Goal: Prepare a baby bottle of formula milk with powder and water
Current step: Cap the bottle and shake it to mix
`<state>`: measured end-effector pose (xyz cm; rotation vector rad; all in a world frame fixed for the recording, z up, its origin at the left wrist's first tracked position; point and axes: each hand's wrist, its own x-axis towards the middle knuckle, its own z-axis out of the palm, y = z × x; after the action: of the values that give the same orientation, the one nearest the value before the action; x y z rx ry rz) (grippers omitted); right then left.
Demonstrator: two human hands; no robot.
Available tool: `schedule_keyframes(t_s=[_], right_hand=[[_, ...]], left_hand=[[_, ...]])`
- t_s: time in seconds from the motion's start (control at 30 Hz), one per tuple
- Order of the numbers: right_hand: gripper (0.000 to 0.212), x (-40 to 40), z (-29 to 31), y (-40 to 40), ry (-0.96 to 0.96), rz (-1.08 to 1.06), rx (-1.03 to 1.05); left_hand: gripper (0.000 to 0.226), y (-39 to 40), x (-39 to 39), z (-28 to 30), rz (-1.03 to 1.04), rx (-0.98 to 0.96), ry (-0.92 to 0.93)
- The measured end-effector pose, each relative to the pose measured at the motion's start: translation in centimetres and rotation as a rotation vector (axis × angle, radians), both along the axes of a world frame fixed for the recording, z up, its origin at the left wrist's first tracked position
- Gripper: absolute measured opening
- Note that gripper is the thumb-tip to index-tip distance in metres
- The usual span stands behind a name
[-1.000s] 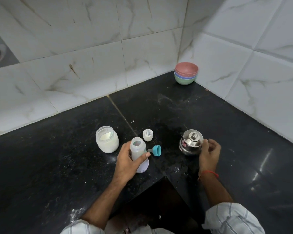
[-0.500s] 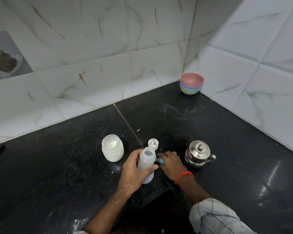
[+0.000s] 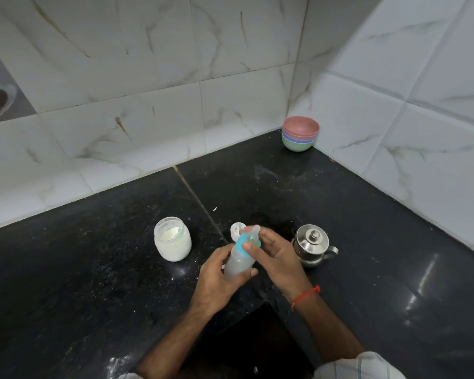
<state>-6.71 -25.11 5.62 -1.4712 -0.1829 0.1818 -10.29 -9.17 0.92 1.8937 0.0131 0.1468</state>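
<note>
My left hand (image 3: 216, 280) grips the body of the translucent baby bottle (image 3: 237, 262), held tilted above the black counter (image 3: 93, 269). My right hand (image 3: 274, 254) holds the teal-ringed nipple top (image 3: 248, 242) at the bottle's mouth; its clear teat points up and away. An open glass jar of white powder (image 3: 172, 239) stands to the left. A small steel kettle with its lid on (image 3: 312, 245) stands just right of my right hand. A small white cap (image 3: 236, 230) lies behind the bottle, partly hidden.
Stacked pink, blue and green bowls (image 3: 300, 134) sit in the far corner against the tiled walls. White powder specks dot the counter. The counter has an inner corner edge (image 3: 266, 303) just below my hands.
My right hand left the kettle, picked up the teal nipple top from the counter and brought it onto the bottle's mouth. My left hand lifted and tilted the bottle.
</note>
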Motion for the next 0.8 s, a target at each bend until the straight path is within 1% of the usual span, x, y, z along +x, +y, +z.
schedule_keyframes(t_s=[0.03, 0.1, 0.3, 0.43, 0.5, 0.57, 0.67, 0.7, 0.73, 0.8], right_hand=[[0.03, -0.2, -0.2, -0.1, -0.029, 0.003, -0.048], [0.03, -0.5, -0.4, -0.3, -0.041, -0.01, -0.072], [0.046, -0.7, -0.2, -1.7, -0.021, 0.072, -0.1], [0.042, -0.9, 0.2, -1.6, -0.042, -0.084, -0.122], [0.045, -1.2, -0.1, -1.4, -0.082, -0.141, -0.158], [0.047, -1.5, 0.0, -1.6, -0.123, -0.093, -0.171], [0.055, -1.9, 0.7, -2.0, -0.088, 0.054, -0.05], [0.053, -2.0, 1.0, -2.1, -0.084, 0.063, -0.005], [0.048, -2.1, 1.2, -2.3, -0.094, 0.028, 0.017], [0.031, -2.3, 1.6, -2.5, -0.145, -0.143, 0.023]], left_hand=[[0.056, -0.3, -0.1, 0.2, -0.008, -0.007, -0.005], [0.055, -0.6, -0.2, 0.7, -0.014, -0.014, -0.018], [0.054, -1.1, -0.4, 1.6, -0.044, 0.017, -0.02], [0.055, -1.7, -0.4, 2.0, -0.063, 0.023, -0.032], [0.059, -2.0, -0.4, 2.1, -0.075, 0.03, -0.044], [0.059, -2.2, -0.4, 2.3, -0.081, 0.025, -0.054], [0.054, -2.0, -0.3, 2.6, -0.065, -0.002, -0.059], [0.053, -1.8, -0.2, 2.6, -0.045, -0.026, -0.05], [0.053, -1.6, -0.1, 2.6, -0.024, -0.045, -0.039], [0.057, -1.2, 0.3, 2.6, 0.008, -0.05, -0.018]])
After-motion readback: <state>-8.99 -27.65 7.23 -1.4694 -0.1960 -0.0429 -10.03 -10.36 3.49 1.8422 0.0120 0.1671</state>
